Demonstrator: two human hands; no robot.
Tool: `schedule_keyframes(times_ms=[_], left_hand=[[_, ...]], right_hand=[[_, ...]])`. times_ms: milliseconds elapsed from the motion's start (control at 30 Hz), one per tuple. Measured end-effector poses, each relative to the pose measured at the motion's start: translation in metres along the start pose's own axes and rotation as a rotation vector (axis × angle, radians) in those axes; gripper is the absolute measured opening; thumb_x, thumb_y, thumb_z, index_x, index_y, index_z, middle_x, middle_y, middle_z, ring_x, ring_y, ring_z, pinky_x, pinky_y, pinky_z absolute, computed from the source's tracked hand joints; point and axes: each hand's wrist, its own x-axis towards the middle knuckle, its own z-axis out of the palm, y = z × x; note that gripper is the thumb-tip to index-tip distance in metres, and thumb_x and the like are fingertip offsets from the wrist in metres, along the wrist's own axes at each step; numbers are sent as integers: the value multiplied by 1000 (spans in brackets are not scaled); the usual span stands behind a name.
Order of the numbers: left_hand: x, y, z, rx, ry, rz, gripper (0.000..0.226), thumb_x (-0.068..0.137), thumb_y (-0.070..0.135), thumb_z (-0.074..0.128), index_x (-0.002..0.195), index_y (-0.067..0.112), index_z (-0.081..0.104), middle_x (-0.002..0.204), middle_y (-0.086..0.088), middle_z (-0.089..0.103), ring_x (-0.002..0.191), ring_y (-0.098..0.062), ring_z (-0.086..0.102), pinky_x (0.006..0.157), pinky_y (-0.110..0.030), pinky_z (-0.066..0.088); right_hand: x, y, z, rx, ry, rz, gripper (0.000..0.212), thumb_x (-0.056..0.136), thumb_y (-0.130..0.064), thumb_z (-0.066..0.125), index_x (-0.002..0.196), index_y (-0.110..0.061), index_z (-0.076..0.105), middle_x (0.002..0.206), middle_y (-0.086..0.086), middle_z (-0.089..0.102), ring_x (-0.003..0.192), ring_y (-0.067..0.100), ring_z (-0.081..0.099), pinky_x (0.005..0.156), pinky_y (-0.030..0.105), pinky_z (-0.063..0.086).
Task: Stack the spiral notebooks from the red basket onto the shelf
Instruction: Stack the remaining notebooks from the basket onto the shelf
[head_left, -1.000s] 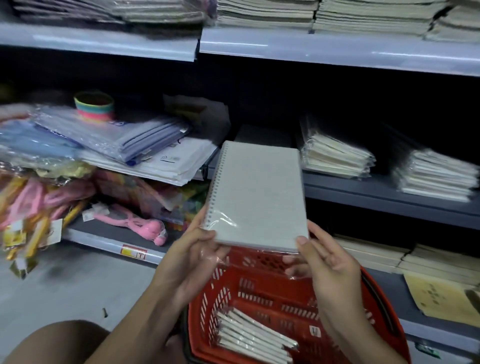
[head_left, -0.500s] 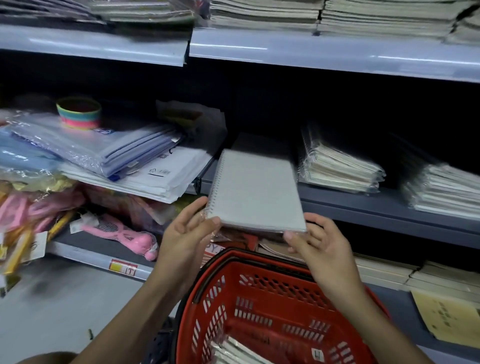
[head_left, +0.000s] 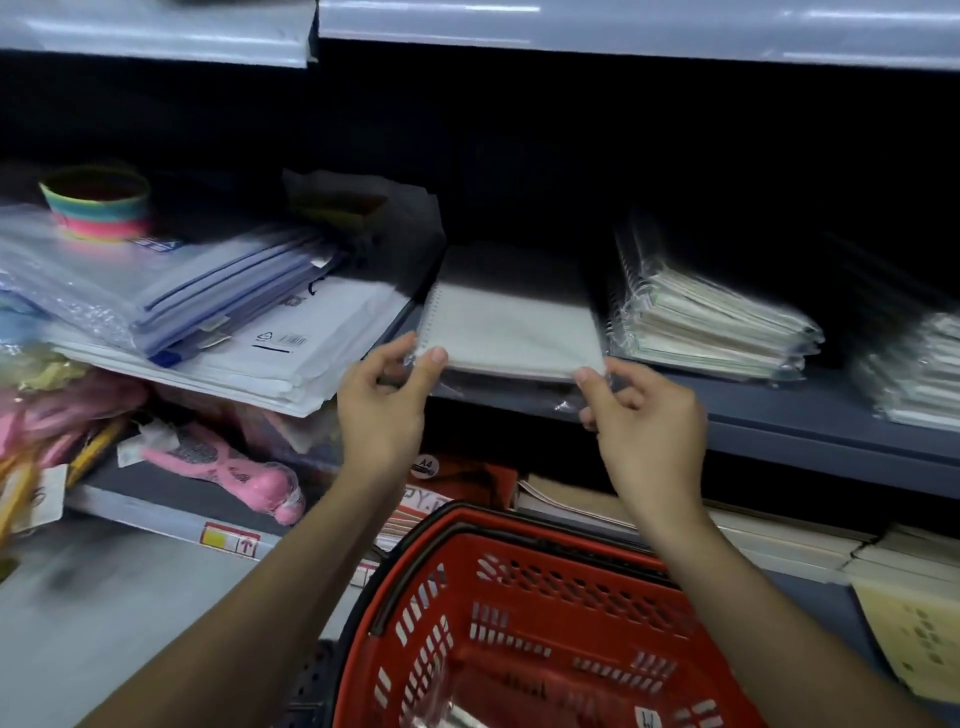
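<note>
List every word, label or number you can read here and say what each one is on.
"A4": round black sticker on the red paper pack behind the red basket.
"PY": partial white letters on that same pack.
White envelope: barcode and symbol, print too small to read.
Yellow and red shelf tag: blurred, unreadable.
Basket's white tag: scrawl, illegible.

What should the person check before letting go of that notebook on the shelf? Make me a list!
1. Notebook lies flat over the grey shelf: ok.
2. Left hand pinches the near corner by the spiral: ok.
3. Right hand pinches the other near corner: ok.
4. Notebook is pushed fully in: not ok, its near edge sits at the shelf front.
5. Room beside the wrapped stack to the right: ok, a gap shows.
6. What lies under the notebook: cannot tell, it is dark and blurred.
</note>
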Motion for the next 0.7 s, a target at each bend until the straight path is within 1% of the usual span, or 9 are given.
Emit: schedule_keyframes(times_ms=[100,200,267,367,467,533,600,667,700], left_hand=[[24,0,13,98,-1,46,40,84,46,75,119,29,70,92,3,48,88,-11,57,88,-23,47],[40,-2,21,206,-8,61,44,86,50,71,125,31,67,98,-6,41,85,-11,52,85,-19,44],[40,-3,23,244,-18,64,50,86,52,69,131,30,62,99,-8,38,82,-11,49,89,-24,48],[26,2,19,243,-23,28,61,85,54,69,140,35,51,114,-7,46,90,-13,53,98,-36,50],[3,11,7,210,-33,-36,67,73,65,71,133,43,51,127,-9,51,100,-19,58,95,-47,52],[-17,13,-2,173,-36,-78,54,78,55,75,124,34,57,114,-11,58,89,-19,59,78,-42,56],[-42,12,-9,88,-45,-147,30,88,28,74,112,19,59,87,-7,58,65,-12,56,53,-25,50],[-71,4,-15,64,-82,-250,10,92,13,69,94,15,59,64,1,56,47,-7,50,43,-20,42],[-86,-3,-18,73,-115,-323,12,92,12,67,85,16,59,56,3,55,45,-9,48,43,-21,40]], right_hand=[[22,6,14,-64,20,35,50,85,-58,65,121,-24,70,66,-6,74,70,11,73,80,38,59],[35,13,24,-157,51,53,57,80,-69,57,121,-31,69,78,-4,76,75,19,73,78,40,59],[39,17,25,-172,39,57,58,79,-71,55,121,-33,67,79,-3,76,75,21,73,77,41,59],[31,13,14,-74,-38,50,51,85,-61,59,128,-33,61,67,0,72,66,18,72,74,42,60],[8,7,-14,-34,-83,5,48,94,-48,60,136,-28,54,63,3,70,61,15,69,73,35,58],[-12,11,-35,-9,-132,32,39,96,-41,60,132,-26,56,65,5,70,58,14,69,68,34,56],[-36,23,-53,33,-203,118,23,97,-33,61,118,-24,62,64,8,70,54,17,69,63,38,58],[-64,44,-71,37,-299,226,11,96,-27,63,103,-19,66,64,9,70,53,22,68,60,40,57],[-81,56,-80,23,-360,280,8,95,-25,63,98,-19,67,64,8,70,53,23,68,60,41,56]])
